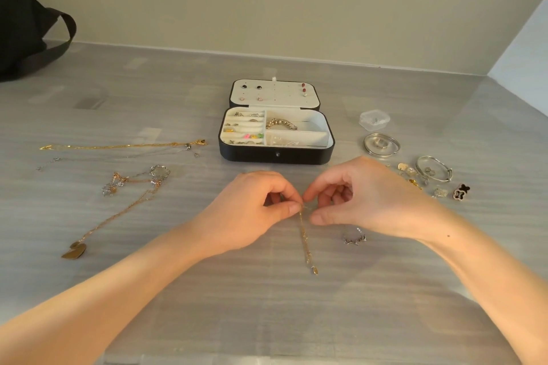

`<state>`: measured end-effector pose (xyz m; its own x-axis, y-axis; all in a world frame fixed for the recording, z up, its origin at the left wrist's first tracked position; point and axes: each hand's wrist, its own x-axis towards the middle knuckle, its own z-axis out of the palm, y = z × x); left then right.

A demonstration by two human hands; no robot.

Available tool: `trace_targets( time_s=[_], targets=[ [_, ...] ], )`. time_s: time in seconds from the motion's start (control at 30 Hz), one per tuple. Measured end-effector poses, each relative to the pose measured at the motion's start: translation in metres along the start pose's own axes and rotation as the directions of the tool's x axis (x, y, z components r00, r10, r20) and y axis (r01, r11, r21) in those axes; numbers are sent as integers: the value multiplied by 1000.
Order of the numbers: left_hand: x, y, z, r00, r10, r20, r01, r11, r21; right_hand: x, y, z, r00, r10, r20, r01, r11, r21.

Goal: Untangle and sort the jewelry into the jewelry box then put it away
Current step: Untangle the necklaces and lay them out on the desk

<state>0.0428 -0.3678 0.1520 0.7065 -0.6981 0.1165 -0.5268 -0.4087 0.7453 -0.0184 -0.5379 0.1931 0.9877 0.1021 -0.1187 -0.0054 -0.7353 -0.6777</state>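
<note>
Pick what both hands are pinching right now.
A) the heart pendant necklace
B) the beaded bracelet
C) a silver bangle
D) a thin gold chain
D: the left hand and right hand both pinch the top of a thin gold chain, and its free end trails toward the person.

Both bare forearms reach in from the lower corners and converge at centre. The left hand [252, 213], knuckles up, pinches the top of a thin gold chain [304, 241] between thumb and forefinger. The right hand [367, 201], fingers curled, pinches the same spot. Fingertips of the two hands almost meet.
</note>
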Motion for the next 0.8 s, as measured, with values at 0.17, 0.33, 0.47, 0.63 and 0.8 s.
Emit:
trace_targets(
  time_s=[0.17, 0.33, 0.47, 0.63, 0.8],
  targets=[
    [0, 1, -2, 1000, -3, 27, 3, 1000, -9, -1, 0, 2, 1000, 8, -16, -9, 999, -37],
    [1, 1, -2, 999, 5, 37, -6, 1000, 4, -1, 0, 6, 999, 7, -39, -9, 998, -59],
    [1, 1, -2, 999, 16, 40, -17, 1000, 22, 1, 0, 9, 999, 2, -41, -6, 997, -76],
    [1, 1, -2, 999, 31, 40, -34, 996, 79, 1, 0, 11, 999, -9, -53, 5, 997, -75],
    [1, 2, -2, 999, 26, 31, -29, 996, 90, 0, -1, 10, 998, -3, -55, -2, 995, -96]
  ],
)
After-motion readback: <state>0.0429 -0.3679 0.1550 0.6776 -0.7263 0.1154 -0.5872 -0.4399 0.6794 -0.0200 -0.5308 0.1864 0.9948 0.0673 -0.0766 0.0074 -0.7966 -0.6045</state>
